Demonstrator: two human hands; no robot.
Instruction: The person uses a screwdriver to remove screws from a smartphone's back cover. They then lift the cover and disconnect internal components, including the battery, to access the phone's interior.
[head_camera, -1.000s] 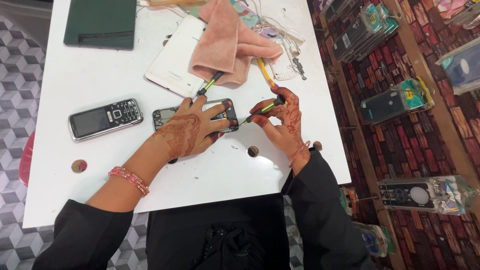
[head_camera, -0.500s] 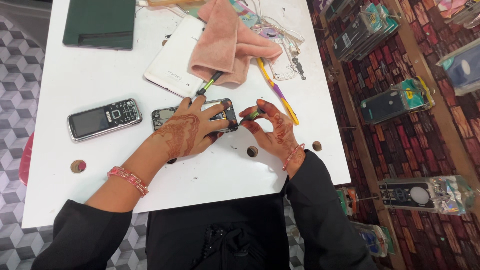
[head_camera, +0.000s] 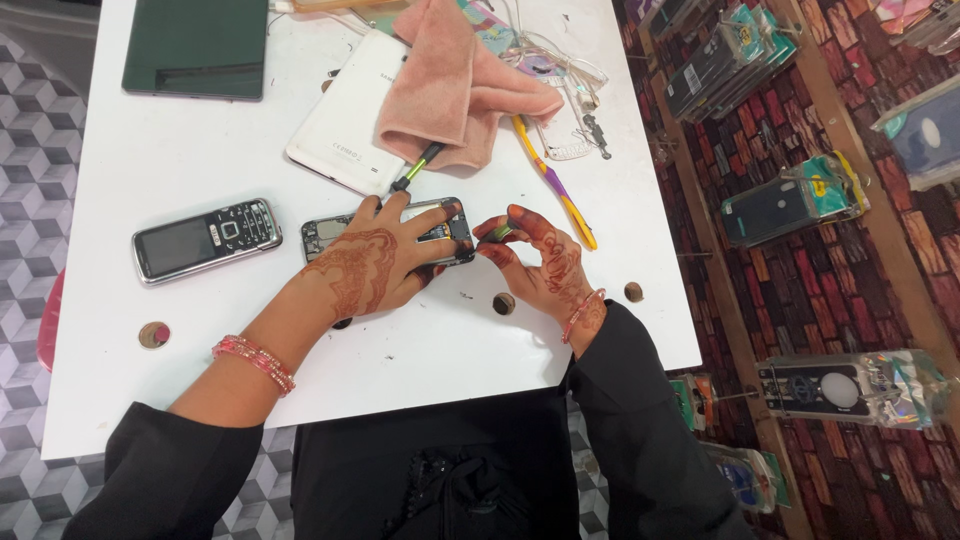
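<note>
Pressing down with our left hand (head_camera: 375, 268), we pin an opened phone (head_camera: 385, 232), its back cover off and its inner parts showing, flat on the white bench (head_camera: 420, 340). Our fingers are spread across its middle, so this grip is a flat hold rather than a closed fist. Our right hand (head_camera: 540, 265) sits just beside the phone's right end, thumb and fingertips pinched shut on a small green-tipped tool (head_camera: 500, 232) that points at the phone's edge. The phone lies near the middle of the bench, a little towards us.

Just behind the phone, a green-and-black tool handle (head_camera: 418, 166) pokes out from under a pink cloth (head_camera: 460, 85), which is draped over the corner of a white tablet lying face down (head_camera: 340, 125). To the right of the cloth lies a yellow and purple toothbrush (head_camera: 555, 185), with a tangle of pale cables (head_camera: 560, 60) behind it. To the left of the opened phone rests a dark keypad phone (head_camera: 207, 238), face up. A dark green tablet (head_camera: 197, 45) lies in the far left corner. Both wrists wear pink beaded bracelets (head_camera: 253, 360) and black sleeves. Right of the bench, packaged phone cases (head_camera: 790, 205) hang on a brick-patterned wall.
</note>
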